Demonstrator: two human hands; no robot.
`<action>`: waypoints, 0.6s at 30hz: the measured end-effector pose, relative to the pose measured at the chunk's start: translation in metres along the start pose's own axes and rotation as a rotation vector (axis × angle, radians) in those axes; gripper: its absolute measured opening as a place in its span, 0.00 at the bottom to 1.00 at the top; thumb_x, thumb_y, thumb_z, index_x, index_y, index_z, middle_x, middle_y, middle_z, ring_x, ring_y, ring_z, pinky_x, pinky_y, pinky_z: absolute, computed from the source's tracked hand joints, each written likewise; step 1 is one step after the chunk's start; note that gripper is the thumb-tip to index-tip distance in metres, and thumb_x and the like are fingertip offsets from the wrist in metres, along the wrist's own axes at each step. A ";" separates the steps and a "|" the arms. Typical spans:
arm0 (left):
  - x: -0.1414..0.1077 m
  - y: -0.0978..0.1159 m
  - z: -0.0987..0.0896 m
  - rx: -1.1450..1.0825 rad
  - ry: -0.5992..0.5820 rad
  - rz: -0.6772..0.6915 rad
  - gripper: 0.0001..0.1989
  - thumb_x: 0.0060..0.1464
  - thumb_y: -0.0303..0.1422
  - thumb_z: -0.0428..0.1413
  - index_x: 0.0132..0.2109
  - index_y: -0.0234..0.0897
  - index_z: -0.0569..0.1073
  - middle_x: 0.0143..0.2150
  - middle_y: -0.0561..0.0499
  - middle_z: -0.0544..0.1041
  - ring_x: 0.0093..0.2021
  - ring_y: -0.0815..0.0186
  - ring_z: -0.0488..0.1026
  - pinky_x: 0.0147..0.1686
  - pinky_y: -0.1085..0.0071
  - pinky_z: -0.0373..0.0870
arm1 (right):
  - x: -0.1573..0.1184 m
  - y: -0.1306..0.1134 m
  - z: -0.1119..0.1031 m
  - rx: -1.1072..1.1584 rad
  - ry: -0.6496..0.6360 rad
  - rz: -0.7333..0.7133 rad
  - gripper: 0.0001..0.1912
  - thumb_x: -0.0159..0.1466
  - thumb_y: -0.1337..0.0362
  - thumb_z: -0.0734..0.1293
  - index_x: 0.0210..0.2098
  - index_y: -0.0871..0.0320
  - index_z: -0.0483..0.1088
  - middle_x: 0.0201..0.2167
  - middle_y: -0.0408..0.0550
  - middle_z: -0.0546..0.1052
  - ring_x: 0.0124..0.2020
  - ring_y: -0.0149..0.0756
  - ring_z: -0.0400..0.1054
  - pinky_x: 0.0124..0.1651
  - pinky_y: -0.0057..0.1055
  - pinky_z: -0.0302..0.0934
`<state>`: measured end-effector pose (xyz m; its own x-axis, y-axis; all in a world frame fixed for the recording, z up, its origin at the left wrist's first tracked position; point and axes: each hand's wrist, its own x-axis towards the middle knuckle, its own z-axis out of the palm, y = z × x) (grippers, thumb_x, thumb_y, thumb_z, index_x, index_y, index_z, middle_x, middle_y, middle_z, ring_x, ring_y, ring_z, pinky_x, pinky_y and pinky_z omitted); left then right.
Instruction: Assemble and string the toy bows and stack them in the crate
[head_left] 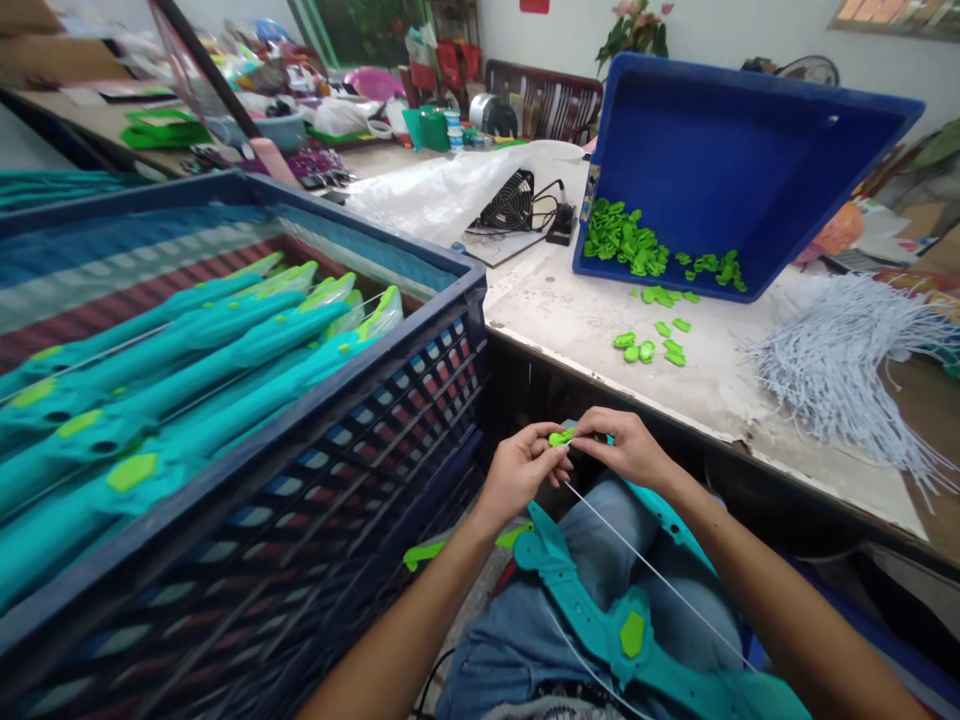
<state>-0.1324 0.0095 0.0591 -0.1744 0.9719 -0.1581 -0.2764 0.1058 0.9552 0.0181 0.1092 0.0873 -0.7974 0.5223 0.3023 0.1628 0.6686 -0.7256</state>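
Note:
Above my lap, my left hand pinches a small bright-green plastic piece between thumb and fingers. My right hand meets it from the right, its fingertips closed at the piece and the white cord beside it; the exact grip is partly hidden. Across my thighs lies a teal plastic toy bow with a green inset. The cord runs from my hands down to the right along it.
A dark blue crate at left holds several teal bows. On the worktable, a tipped blue bin spills green pieces. A bundle of white cords lies at right, a black fan behind.

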 end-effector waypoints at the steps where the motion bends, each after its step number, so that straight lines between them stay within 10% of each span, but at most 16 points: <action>1: -0.001 0.000 0.000 0.017 -0.010 -0.008 0.21 0.46 0.41 0.61 0.44 0.32 0.70 0.24 0.51 0.76 0.22 0.67 0.72 0.21 0.74 0.67 | -0.001 -0.002 0.000 -0.005 0.003 -0.003 0.09 0.64 0.62 0.65 0.30 0.58 0.73 0.28 0.46 0.74 0.30 0.31 0.68 0.34 0.28 0.62; 7: -0.013 -0.002 0.005 0.485 0.195 0.344 0.04 0.49 0.33 0.60 0.32 0.37 0.75 0.38 0.47 0.75 0.40 0.62 0.73 0.37 0.71 0.67 | -0.006 -0.002 -0.005 -0.152 0.098 0.071 0.08 0.60 0.67 0.64 0.25 0.58 0.70 0.25 0.43 0.72 0.28 0.30 0.66 0.32 0.27 0.59; 11: -0.019 -0.010 0.012 0.517 0.040 0.475 0.06 0.54 0.28 0.53 0.34 0.38 0.76 0.36 0.48 0.76 0.42 0.62 0.70 0.45 0.67 0.65 | -0.004 0.008 -0.019 -0.235 0.354 0.224 0.07 0.57 0.68 0.64 0.23 0.57 0.69 0.22 0.42 0.72 0.26 0.31 0.65 0.30 0.28 0.58; 14: -0.017 -0.013 0.017 0.508 -0.099 0.401 0.07 0.53 0.31 0.55 0.35 0.38 0.79 0.33 0.48 0.76 0.42 0.60 0.69 0.46 0.64 0.64 | -0.007 -0.002 -0.021 -0.312 0.570 0.216 0.08 0.58 0.67 0.64 0.22 0.57 0.68 0.22 0.43 0.70 0.26 0.33 0.64 0.31 0.31 0.59; 18: -0.011 -0.009 0.020 0.119 -0.084 0.059 0.20 0.54 0.46 0.54 0.33 0.34 0.79 0.34 0.46 0.78 0.41 0.59 0.71 0.45 0.64 0.65 | -0.029 -0.038 0.008 -0.291 0.463 -0.052 0.08 0.63 0.68 0.63 0.28 0.56 0.70 0.28 0.47 0.73 0.34 0.37 0.66 0.38 0.35 0.63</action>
<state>-0.1089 0.0024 0.0569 -0.1055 0.9909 -0.0841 -0.1534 0.0673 0.9859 0.0302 0.0642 0.1011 -0.4799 0.6192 0.6215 0.3368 0.7841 -0.5213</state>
